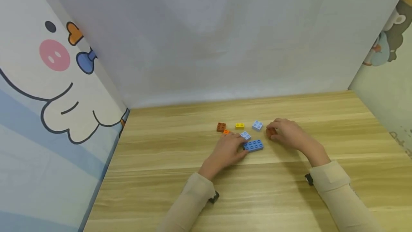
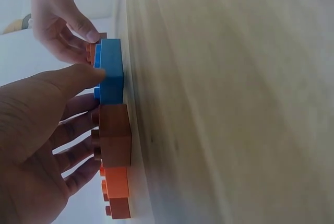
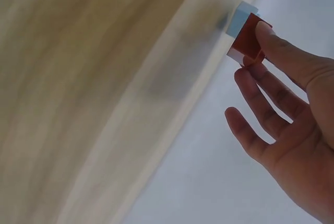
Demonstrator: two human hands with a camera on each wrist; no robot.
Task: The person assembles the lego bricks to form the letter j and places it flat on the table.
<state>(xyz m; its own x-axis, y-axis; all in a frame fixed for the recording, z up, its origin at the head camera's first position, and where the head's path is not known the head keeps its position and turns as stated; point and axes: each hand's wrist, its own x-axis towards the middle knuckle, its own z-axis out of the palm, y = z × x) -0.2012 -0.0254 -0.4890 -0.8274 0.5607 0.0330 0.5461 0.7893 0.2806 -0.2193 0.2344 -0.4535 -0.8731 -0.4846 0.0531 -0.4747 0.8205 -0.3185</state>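
Note:
My left hand (image 1: 227, 150) is at the left end of a long blue brick (image 1: 253, 145), pinching it between thumb and index finger. In the left wrist view the thumb tip lies against the side of that brick, and the other fingers reach behind a brown brick (image 2: 115, 135). A light blue brick (image 1: 245, 135) sits just beyond the long one. My right hand (image 1: 288, 133) pinches a small reddish-brown brick (image 3: 249, 38) between thumb and index finger, its other fingers loosely spread. The held brick appears tilted close over the table, beside another light blue brick (image 1: 257, 125).
Behind the left hand are a brown brick (image 1: 221, 127), an orange brick (image 1: 226, 131) partly covered by the fingers, and a yellow brick (image 1: 239, 126). The wooden table (image 1: 154, 167) ends at a grey backdrop (image 1: 225, 63), with printed panels at both sides.

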